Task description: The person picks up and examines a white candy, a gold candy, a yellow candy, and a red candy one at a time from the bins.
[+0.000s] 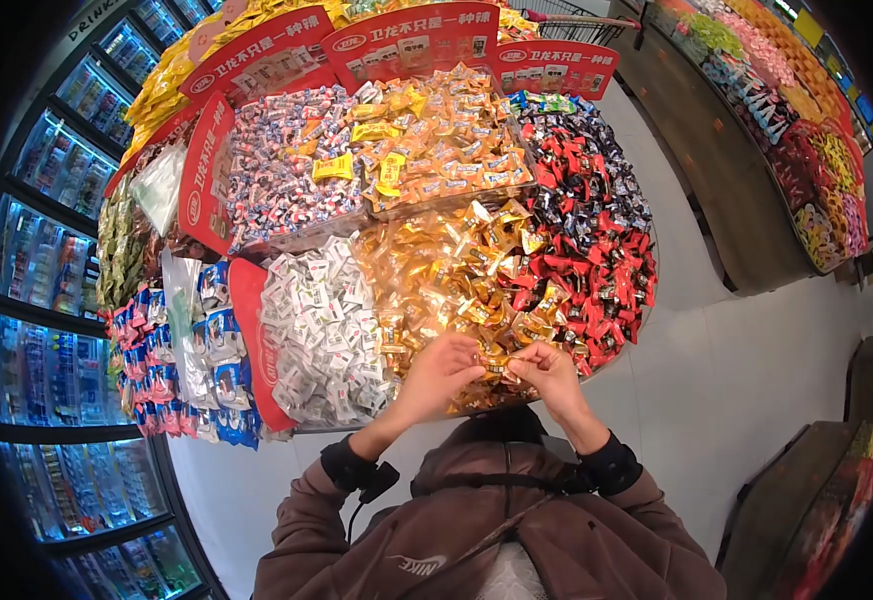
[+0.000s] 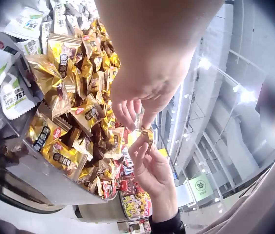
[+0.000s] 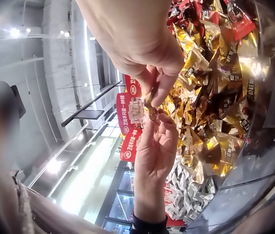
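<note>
A small gold-wrapped candy (image 1: 496, 368) is stretched between my two hands, over the front of the display. My left hand (image 1: 440, 374) pinches one end of its wrapper. The other end is pinched by my right hand (image 1: 550, 380), with thumb and finger. In the left wrist view the candy (image 2: 147, 133) shows between the fingertips of both hands; in the right wrist view the fingers partly hide the candy (image 3: 150, 110). Just beyond the hands lies a heap of similar gold-wrapped candies (image 1: 436, 265).
White-wrapped candies (image 1: 321, 330) lie to the left, red-wrapped ones (image 1: 601, 290) to the right. A clear bin wall (image 2: 54, 173) borders the gold heap. Red signs (image 1: 411, 45) stand at the back. Drink coolers (image 1: 56, 375) line the left; another candy stand (image 1: 696, 120) is at right.
</note>
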A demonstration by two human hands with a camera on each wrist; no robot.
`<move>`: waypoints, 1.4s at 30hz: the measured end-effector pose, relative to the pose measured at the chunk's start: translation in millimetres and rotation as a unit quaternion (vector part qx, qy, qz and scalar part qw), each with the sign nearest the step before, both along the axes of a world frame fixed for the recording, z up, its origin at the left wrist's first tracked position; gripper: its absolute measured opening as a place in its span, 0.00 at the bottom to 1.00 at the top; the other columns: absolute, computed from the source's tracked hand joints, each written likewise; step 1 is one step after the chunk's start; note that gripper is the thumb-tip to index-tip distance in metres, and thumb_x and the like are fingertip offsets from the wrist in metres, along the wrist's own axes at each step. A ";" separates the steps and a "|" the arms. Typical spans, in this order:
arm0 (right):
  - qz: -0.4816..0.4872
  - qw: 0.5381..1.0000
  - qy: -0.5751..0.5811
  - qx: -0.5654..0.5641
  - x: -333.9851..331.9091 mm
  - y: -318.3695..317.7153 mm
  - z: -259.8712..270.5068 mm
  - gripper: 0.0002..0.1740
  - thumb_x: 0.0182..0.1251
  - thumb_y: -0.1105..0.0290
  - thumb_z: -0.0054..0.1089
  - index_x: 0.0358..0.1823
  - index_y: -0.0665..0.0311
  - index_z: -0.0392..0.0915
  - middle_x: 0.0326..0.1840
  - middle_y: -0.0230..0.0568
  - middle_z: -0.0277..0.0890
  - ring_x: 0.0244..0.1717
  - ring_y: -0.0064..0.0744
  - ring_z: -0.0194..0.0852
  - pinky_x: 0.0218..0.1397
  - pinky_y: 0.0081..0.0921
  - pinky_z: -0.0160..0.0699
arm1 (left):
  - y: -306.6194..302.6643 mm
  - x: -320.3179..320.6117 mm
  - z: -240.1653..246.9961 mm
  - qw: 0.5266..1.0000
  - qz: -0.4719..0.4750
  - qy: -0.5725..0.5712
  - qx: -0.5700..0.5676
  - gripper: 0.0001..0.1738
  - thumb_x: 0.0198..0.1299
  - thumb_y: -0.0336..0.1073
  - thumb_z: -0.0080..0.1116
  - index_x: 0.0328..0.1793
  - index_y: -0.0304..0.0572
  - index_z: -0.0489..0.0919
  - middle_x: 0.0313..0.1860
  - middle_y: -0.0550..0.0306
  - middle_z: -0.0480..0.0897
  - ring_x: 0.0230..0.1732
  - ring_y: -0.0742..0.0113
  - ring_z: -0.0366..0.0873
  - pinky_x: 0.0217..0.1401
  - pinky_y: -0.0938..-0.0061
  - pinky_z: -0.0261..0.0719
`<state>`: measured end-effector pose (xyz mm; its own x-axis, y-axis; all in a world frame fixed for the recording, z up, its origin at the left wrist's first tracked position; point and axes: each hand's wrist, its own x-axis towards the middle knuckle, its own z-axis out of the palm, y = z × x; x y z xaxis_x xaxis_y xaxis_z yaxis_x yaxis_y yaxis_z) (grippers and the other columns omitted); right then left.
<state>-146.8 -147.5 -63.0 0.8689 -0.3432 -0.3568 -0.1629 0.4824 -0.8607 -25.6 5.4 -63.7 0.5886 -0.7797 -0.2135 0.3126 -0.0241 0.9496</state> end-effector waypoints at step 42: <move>0.113 0.990 -0.073 -0.040 -35.4 -126.5 9.5 0.06 0.65 0.74 0.46 0.40 0.68 0.69 0.39 0.40 0.74 0.36 0.25 0.75 0.41 0.22 0.76 | -52.0 2.2 20.2 0.701 0.126 -0.659 0.241 0.18 0.44 0.35 0.64 0.44 0.44 0.76 0.41 0.55 0.71 0.46 0.55 0.66 0.49 0.65 0.64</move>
<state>-182.2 -274.0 -53.4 0.9670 -0.1564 -0.2011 -0.1296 0.3776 -0.9169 -23.4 -46.6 -43.4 0.6284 -0.6400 0.4422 -0.7770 -0.5428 0.3187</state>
